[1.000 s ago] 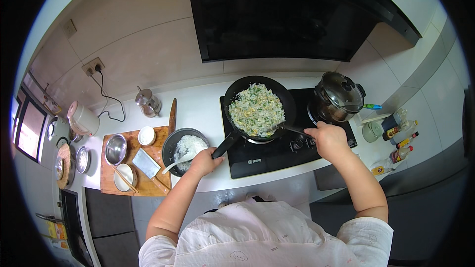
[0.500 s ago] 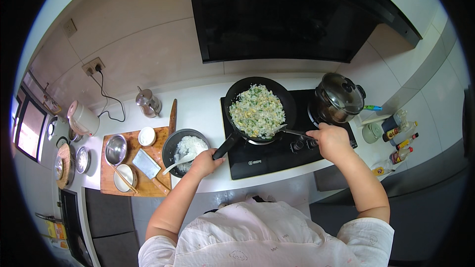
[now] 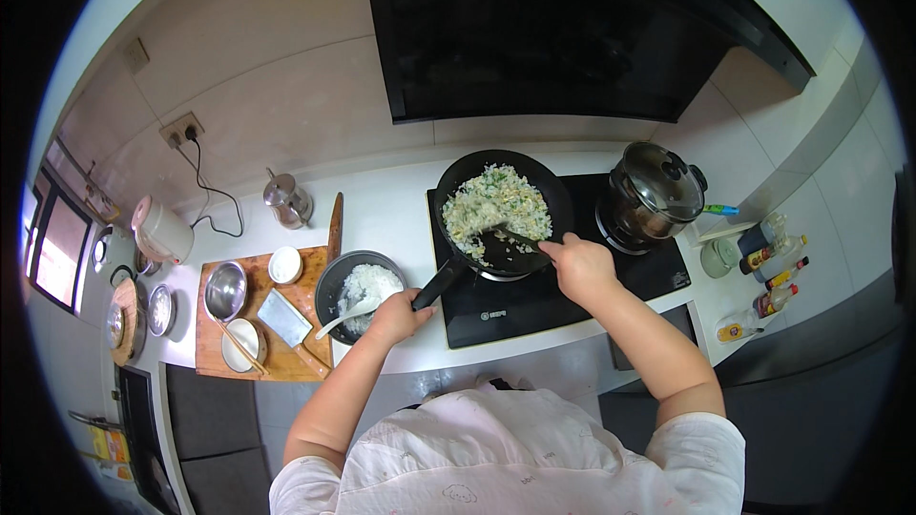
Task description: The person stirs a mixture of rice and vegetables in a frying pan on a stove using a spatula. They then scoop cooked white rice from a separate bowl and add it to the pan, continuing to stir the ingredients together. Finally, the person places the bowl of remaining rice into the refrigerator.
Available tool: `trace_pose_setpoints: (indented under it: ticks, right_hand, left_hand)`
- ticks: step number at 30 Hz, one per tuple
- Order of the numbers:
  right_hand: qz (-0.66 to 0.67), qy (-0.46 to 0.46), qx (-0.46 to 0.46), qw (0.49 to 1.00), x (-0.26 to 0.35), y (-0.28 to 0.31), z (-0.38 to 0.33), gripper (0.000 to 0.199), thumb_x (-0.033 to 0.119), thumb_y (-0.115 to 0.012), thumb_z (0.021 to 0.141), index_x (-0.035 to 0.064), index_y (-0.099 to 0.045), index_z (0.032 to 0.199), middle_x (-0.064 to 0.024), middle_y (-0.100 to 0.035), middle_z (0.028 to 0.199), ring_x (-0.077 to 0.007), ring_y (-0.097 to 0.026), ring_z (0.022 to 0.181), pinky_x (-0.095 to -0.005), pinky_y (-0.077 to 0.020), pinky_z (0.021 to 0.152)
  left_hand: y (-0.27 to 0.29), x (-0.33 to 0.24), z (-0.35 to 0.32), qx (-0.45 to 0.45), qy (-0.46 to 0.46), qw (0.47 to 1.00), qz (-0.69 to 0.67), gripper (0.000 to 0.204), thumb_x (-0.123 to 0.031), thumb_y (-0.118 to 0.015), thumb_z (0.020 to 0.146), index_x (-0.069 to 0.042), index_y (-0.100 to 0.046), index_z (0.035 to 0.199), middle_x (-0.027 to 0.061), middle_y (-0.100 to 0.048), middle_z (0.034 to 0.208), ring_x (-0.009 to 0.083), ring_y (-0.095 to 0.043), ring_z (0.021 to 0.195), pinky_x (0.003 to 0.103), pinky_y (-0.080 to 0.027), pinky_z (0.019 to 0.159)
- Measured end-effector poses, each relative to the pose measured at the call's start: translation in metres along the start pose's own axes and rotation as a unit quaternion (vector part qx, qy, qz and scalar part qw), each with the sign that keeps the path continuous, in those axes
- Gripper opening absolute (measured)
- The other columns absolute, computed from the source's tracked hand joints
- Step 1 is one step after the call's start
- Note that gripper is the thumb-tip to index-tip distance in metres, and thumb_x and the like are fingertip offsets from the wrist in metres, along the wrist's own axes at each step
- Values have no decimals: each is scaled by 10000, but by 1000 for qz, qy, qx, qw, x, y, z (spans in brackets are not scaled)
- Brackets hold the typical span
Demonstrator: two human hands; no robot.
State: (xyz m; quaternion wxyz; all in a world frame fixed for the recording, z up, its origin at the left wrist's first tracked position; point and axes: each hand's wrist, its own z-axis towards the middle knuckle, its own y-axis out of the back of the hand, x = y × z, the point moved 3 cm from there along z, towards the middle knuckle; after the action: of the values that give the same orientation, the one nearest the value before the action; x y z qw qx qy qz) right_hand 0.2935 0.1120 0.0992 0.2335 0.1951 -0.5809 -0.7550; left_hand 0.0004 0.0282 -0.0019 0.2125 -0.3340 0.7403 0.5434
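Both forearms rise from the lower edge, elbows bent outward. The left hand (image 3: 399, 317) is curled around the end of the frying pan's handle (image 3: 437, 284), wrist low and thumb along the near side. The right hand (image 3: 580, 267), knuckles up, is closed around a dark spatula (image 3: 520, 237) slanting down into the frying pan (image 3: 559, 200). The pan sits at the back left of the black stove (image 3: 525, 313), with the fried rice (image 3: 523, 193) inside it.

Half a second ago the right hand was farther right, with the spatula's head at the near right edge of the rice. Now the hand has come in to the pan's rim and the spatula reaches toward the middle. A dark patch of pan bottom shows where rice lay, and the rice to its left looks heaped and smeared by motion. The left hand has held its place.

The spatula's tip is lost in the rice, and the left fingertips are mostly hidden. The right hand and forearm cover the stove's knobs. The left hand partly overlaps the dark bowl (image 3: 331, 284) of white rice (image 3: 370, 284).
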Motion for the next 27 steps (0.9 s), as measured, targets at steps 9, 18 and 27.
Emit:
trace_pose_setpoints:
  ticks: [9, 18, 27]
  right_hand:
    - [285, -268, 23, 920, -89, -14, 6, 327, 260, -682, 805, 138, -678, 1109, -157, -693, 926, -306, -664, 892, -363, -519, 795]
    - [184, -345, 157, 907, -181, -1, 18, 278, 331, -643, 825, 85, -707, 939, -130, -684, 801, -254, -641, 683, -357, -501, 688]
    - [616, -478, 226, 584, -183, -121, 4, 256, 350, -576, 908, 114, -545, 814, 10, -466, 551, -53, -311, 383, -205, -211, 356]
  left_hand:
    - [-4, 12, 1, -21, -12, 1000, 2, 339, -326, -682, 809, -65, -655, 1023, 102, -632, 657, 212, -619, 545, 342, -496, 583]
    - [-5, 10, 4, 2, 24, 1000, -9, 332, -334, -682, 806, -84, -660, 1024, 100, -627, 643, 222, -622, 556, 343, -492, 587]
    - [-11, 22, 8, -9, 5, 999, -30, 341, -324, -696, 803, -78, -658, 1037, 101, -624, 664, 208, -604, 551, 335, -482, 574]
